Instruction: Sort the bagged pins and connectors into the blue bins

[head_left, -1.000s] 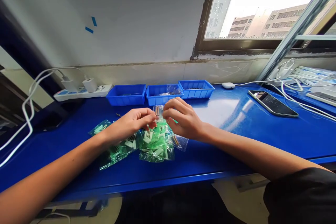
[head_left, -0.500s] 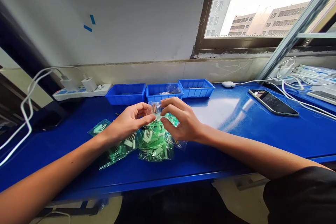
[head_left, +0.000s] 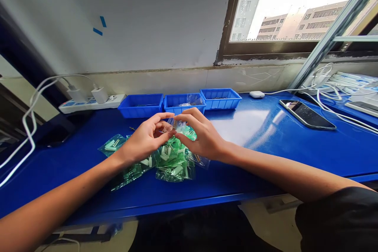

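Note:
Above a heap of green plastic bags (head_left: pixel 175 171), a small clear plastic bag (head_left: pixel 175 123) with what look like brass-coloured screws in it is pinched between my two hands. My left hand (head_left: pixel 143 136) grips its left side with thumb and bent fingers. On the right side, the fingertips and thumb of my right hand (head_left: pixel 203 133) close on it. The green bags hold white plugs and screws. One more green bag (head_left: pixel 111 145) lies to the left of the heap, and a clear bag of screws (head_left: pixel 202 160) pokes out below my right hand.
Along the back stand three blue bins: the left bin (head_left: pixel 141 111), the middle bin (head_left: pixel 174 109) with clear bags, and the right bin (head_left: pixel 221 104) with small dark parts. A power strip (head_left: pixel 110 103) is at left. A phone (head_left: pixel 307 115), white earbud case (head_left: pixel 256 94) and cables lie right.
My hands have come closer together, and my right hand has moved a little left. Its fingertips now meet my left fingers at the clear bag.

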Available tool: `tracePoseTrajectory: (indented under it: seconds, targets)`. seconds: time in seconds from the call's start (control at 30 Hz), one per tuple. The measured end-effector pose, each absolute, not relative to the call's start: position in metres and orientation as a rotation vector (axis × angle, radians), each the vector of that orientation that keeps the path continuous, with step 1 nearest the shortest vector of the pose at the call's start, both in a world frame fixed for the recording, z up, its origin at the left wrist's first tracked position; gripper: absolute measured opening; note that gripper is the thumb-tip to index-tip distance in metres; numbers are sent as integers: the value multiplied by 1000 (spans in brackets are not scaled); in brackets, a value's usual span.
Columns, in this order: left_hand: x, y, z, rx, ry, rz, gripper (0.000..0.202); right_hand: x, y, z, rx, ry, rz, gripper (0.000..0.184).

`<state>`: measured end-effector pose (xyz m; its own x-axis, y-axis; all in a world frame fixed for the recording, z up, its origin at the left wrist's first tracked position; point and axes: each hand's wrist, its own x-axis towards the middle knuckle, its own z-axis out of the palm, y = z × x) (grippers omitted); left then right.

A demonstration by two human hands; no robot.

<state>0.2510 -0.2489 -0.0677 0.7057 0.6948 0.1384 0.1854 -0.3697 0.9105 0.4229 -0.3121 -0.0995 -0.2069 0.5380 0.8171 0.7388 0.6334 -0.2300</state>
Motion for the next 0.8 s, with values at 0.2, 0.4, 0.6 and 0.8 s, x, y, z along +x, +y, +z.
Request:
tracePoseTrajectory:
  seconds: [0.2, 0.4, 0.6, 0.8]
  targets:
    - [250, -252, -70, 2096, 666, 644, 51, 423, -311, -99, -1038, -1818, -112, 20]
    - [248, -251, -70, 2155, 652, 629, 48, 427, -310, -98, -1068, -1828, -116, 16]
    - [248, -248, -67, 2255, 677, 666, 44, 427, -311, -93, -1115, -1806, 8, 24]
    - [242, -242, -56, 2394, 777, 736, 41, 464, -296, -80, -1065, -1778, -650, 26]
